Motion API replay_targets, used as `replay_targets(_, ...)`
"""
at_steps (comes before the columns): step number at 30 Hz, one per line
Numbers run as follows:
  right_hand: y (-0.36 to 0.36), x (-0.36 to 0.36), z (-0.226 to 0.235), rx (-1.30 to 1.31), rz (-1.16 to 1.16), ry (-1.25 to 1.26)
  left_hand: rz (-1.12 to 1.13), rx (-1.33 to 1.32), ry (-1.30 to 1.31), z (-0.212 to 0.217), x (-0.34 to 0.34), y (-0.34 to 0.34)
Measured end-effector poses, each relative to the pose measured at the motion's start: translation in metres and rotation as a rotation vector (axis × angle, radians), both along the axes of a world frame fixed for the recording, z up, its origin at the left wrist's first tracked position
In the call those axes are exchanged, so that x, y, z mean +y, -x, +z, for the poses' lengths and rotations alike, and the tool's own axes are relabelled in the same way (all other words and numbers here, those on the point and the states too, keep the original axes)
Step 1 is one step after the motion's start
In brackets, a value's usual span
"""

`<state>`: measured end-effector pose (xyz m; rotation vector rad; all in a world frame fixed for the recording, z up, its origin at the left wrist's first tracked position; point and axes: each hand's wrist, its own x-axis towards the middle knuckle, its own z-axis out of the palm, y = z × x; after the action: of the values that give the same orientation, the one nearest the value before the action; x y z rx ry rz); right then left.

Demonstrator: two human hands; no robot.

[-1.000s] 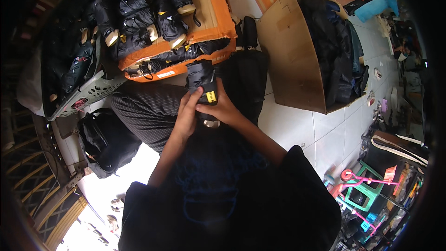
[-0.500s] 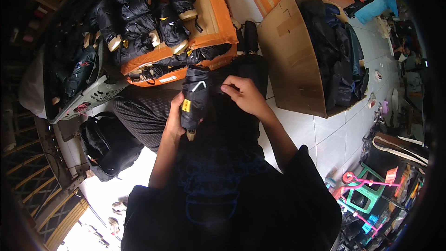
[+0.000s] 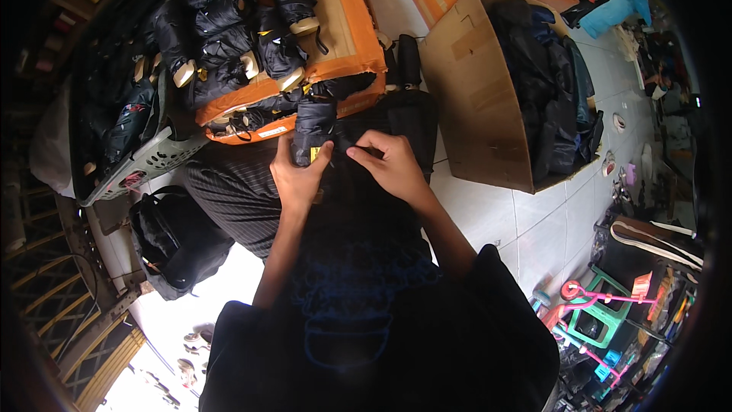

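Note:
A folded black umbrella (image 3: 314,123) with a small yellow tag lies upright over my lap. My left hand (image 3: 296,177) is wrapped around its lower part. My right hand (image 3: 390,162) pinches the black fabric or strap beside it, fingers closed. Just beyond, several more folded black umbrellas (image 3: 244,30) with pale handle caps lie on a flattened orange cardboard box (image 3: 347,23).
A grey plastic basket (image 3: 149,154) of dark umbrellas stands at the left. An open brown cardboard box (image 3: 473,99) with dark goods is on the right. A black bag (image 3: 164,236) lies on the floor by my left leg. Pink and green stools (image 3: 591,313) stand at the lower right.
The umbrella has come back nearer my lap and turned upright. My right hand, apart from it half a second ago, has closed in on the fabric beside my left hand.

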<state>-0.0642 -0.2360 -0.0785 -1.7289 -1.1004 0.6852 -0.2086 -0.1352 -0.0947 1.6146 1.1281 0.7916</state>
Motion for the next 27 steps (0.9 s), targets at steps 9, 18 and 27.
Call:
replay_targets(9, 0.013, 0.008, -0.01, 0.41, -0.071, 0.002, -0.146, 0.084, -0.239, -0.017, -0.006, -0.001)
replay_targets(18, 0.017, 0.008, -0.023, 0.169, -0.197, 0.059, -0.083, 0.301, -0.42, -0.027, -0.014, -0.016)
replay_targets(27, 0.021, 0.014, -0.044, 0.163, -0.243, 0.071, -0.068, 0.349, -0.378, -0.04, -0.016, -0.025)
